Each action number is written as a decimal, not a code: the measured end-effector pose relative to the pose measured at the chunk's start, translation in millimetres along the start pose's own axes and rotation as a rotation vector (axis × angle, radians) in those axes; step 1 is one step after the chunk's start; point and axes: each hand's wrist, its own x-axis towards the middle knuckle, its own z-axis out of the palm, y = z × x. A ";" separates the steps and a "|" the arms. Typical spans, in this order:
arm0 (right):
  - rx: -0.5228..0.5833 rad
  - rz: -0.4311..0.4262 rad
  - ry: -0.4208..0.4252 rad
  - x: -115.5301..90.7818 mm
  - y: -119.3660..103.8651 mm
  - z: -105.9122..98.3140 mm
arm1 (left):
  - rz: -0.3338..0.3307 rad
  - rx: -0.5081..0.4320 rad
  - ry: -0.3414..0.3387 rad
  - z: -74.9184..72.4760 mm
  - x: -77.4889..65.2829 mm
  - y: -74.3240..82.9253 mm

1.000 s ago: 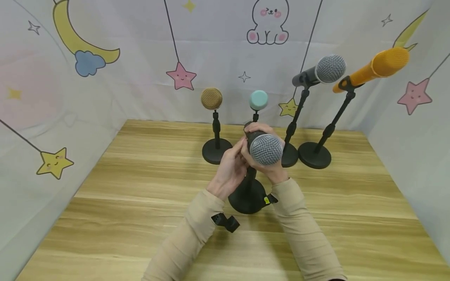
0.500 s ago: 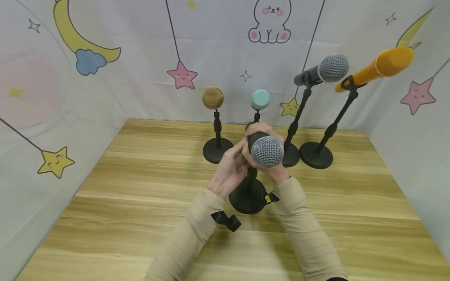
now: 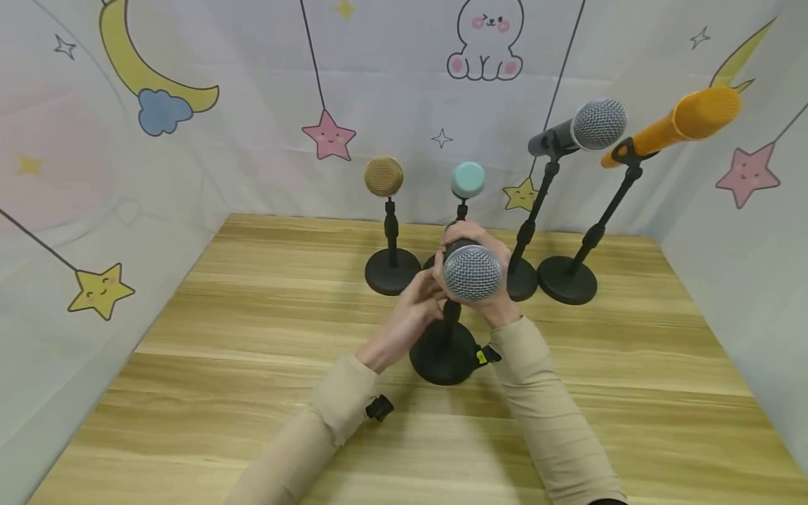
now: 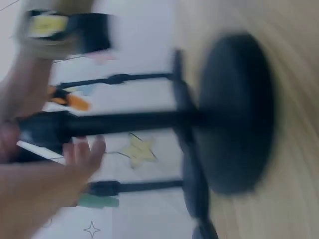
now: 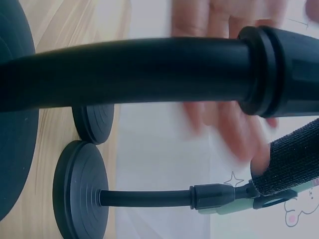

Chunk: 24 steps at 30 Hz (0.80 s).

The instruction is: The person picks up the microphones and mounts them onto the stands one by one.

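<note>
My right hand (image 3: 478, 256) grips the black body of a microphone (image 3: 473, 272), its silver mesh head tilted toward the head camera. Below it stands a black desk microphone stand (image 3: 444, 354) with a round base on the wooden table. My left hand (image 3: 418, 301) is beside the upper pole, just under the right hand, with fingers loosely bent. In the right wrist view, the blurred fingers (image 5: 224, 119) of the left hand pass behind the pole (image 5: 139, 72). The pole also crosses the blurred left wrist view. The joint between microphone and stand is hidden by the right hand.
Behind stand a gold microphone (image 3: 383, 177), a mint-green microphone (image 3: 468, 180), a grey microphone with silver mesh (image 3: 598, 125) and an orange microphone (image 3: 703, 113), each on its own black stand. A printed cloth (image 3: 404, 91) hangs behind the wooden table (image 3: 252, 315).
My left hand has drawn a little down and left from the microphone, its wrist and forearm turning. The microphone head has shifted slightly left. The right hand keeps its grip.
</note>
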 end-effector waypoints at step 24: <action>-0.121 -0.064 0.045 4.6 -4.6 1.6 | 0.429 0.617 -0.215 -1.4 3.3 -23.7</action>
